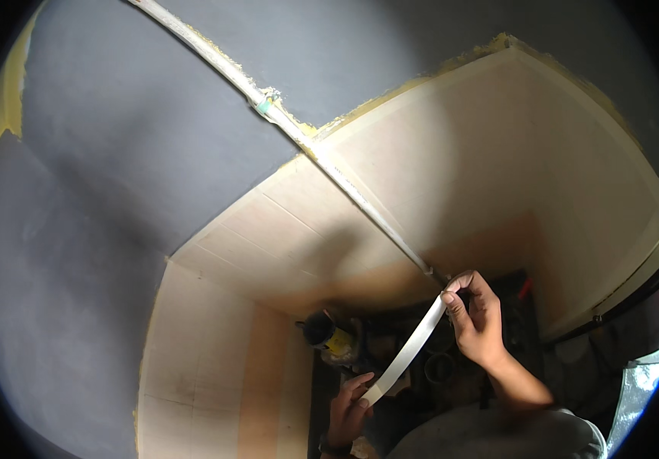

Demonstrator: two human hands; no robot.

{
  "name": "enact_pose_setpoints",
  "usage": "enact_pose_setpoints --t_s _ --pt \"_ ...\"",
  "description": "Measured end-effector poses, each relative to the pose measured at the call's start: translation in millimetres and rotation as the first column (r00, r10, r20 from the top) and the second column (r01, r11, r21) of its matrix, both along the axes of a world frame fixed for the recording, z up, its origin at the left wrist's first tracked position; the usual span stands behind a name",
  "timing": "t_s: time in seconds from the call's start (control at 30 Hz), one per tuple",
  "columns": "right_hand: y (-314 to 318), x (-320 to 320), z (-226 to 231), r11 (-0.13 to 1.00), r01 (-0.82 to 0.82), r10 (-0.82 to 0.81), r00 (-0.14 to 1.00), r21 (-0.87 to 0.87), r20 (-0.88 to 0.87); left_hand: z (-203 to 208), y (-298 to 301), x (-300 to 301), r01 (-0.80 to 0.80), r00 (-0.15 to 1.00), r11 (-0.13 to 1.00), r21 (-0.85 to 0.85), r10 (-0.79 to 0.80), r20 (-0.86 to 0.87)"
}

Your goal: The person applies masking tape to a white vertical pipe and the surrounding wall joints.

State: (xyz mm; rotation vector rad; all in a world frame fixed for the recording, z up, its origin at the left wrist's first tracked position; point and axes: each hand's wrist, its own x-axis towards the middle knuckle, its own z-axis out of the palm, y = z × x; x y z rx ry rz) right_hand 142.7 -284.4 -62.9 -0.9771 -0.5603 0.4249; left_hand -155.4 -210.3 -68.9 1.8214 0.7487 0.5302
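Observation:
A strip of white tape [407, 353] is stretched taut on a slant between my two hands. My right hand [480, 321] pinches its upper end between thumb and fingertips, close to the lower end of a white pipe [352, 187]. Lower down, my left hand [348, 409] grips the other end, thumb pressed onto it. A pale object [361, 446] shows just below the left hand, too partly hidden to make out. Around the pipe, a teal-coloured band [265, 105] sits higher up.
Dark grey paint [153, 92] covers the upper wall, with rough yellowish edges beside the pipe. Below lies a beige tiled section [452, 153]. A black and yellow container [333, 338] stands among dark clutter near the floor. A shiny silvery sheet [639, 394] is at the lower right.

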Motion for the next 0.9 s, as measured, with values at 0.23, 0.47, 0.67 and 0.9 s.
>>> enact_pose_setpoints --t_s 0.23,0.47,0.67,0.9 --pt "-41 -6 1 0.983 0.181 -0.162 0.843 0.012 0.513 -23 11 24 0.029 0.980 0.998 0.054 -0.018 -0.200" --pt "-73 12 -4 0.986 0.163 -0.165 0.951 0.030 0.261 -2 10 39 0.130 0.982 0.982 0.140 -0.108 -0.158" --pt "-78 21 -52 1.000 0.002 -0.004 0.987 -0.018 -0.158 48 37 42 0.218 0.969 0.923 0.318 -0.166 -0.182" --pt "-73 6 -44 0.956 0.199 -0.141 0.955 -0.215 0.260 130 24 84 0.567 0.777 0.667 0.483 -0.239 -0.582"
